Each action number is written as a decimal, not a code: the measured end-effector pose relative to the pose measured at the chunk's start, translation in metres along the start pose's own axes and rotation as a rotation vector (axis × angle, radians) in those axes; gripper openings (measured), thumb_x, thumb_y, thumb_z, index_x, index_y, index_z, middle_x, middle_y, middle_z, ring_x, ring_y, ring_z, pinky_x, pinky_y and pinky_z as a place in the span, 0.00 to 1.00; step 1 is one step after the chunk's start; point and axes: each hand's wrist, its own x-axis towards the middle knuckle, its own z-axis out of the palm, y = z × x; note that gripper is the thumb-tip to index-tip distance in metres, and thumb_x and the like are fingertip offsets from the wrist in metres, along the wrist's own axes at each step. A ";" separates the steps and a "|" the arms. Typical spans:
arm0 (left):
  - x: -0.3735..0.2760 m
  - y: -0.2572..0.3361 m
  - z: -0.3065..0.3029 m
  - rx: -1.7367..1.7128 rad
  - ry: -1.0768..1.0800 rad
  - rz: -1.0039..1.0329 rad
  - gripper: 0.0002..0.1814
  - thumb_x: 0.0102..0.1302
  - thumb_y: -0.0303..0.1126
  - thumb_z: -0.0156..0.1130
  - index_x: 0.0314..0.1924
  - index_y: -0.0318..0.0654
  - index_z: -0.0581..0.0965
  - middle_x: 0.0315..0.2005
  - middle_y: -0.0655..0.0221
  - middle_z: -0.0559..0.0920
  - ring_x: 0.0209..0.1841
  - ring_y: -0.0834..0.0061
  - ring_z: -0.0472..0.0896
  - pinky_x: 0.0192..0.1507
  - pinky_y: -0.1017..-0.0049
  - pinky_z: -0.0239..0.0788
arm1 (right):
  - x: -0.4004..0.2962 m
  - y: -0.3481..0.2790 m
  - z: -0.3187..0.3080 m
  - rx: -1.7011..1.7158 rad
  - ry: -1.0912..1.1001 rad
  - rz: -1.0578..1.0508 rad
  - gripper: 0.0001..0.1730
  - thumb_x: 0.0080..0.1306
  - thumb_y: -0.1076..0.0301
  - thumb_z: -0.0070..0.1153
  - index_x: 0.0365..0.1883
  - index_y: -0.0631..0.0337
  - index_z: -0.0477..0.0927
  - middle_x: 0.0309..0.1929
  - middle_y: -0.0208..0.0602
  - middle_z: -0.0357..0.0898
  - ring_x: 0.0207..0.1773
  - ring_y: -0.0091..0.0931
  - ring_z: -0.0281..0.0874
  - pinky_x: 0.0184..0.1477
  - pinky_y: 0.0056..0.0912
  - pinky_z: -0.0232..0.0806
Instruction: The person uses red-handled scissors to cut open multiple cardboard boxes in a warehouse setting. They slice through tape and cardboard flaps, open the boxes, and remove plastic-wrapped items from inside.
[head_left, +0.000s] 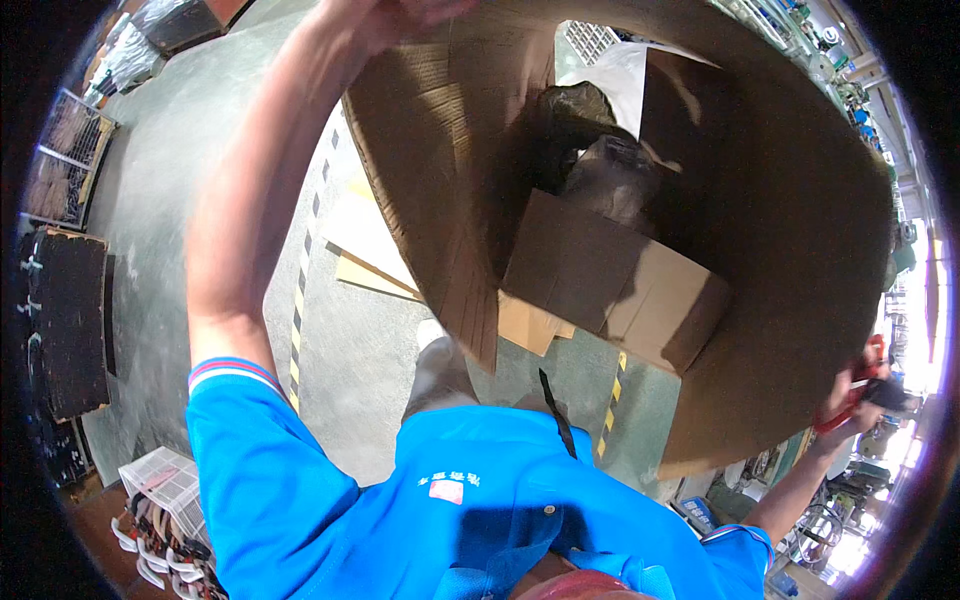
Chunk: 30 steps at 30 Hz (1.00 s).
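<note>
A large brown cardboard carton (795, 225), its flaps spread, fills the upper right in front of me. My left hand (412, 15) is at its upper edge, blurred and partly cut off by the top of the picture, with the fingers over the cardboard. My right hand (851, 401), also blurred, is closed around a red and black hand tool (870, 375) beside the carton's right edge; its exact kind cannot be told. Through the opening between the flaps show dark plastic wrapping (611, 176) and a white sheet (619, 75). A lower flap (600, 274) juts towards me.
Flat cardboard pieces (371, 240) lie on the floor beside yellow-black marking tape (300, 300). Left are a wire cage (64, 157), a dark board-sided box (71, 322) and a white plastic basket (169, 487) near several white-handled items. Shelves with machine parts stand at the right.
</note>
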 end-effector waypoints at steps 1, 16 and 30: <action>0.010 -0.016 -0.051 0.058 -0.168 0.009 0.11 0.67 0.35 0.52 0.40 0.34 0.73 0.29 0.65 0.79 0.27 0.74 0.79 0.48 0.69 0.76 | -0.013 -0.003 0.038 0.113 0.021 0.158 0.14 0.62 0.74 0.48 0.45 0.72 0.71 0.44 0.43 0.76 0.43 0.28 0.74 0.48 0.32 0.66; -0.013 -0.462 -0.237 0.168 0.840 -0.430 0.04 0.53 0.28 0.52 0.23 0.40 0.73 0.17 0.68 0.72 0.24 0.75 0.71 0.27 0.74 0.61 | -0.026 0.158 0.532 -0.685 -0.694 -0.595 0.11 0.45 0.78 0.52 0.29 0.62 0.68 0.22 0.42 0.67 0.24 0.39 0.70 0.25 0.36 0.62; 0.197 -0.606 -0.115 1.093 0.348 -0.084 0.19 0.57 0.34 0.54 0.49 0.36 0.74 0.44 0.56 0.79 0.45 0.57 0.77 0.49 0.65 0.69 | -0.027 0.139 0.577 -0.603 -0.992 -0.741 0.18 0.40 0.81 0.54 0.33 0.64 0.71 0.22 0.39 0.67 0.22 0.37 0.70 0.24 0.35 0.62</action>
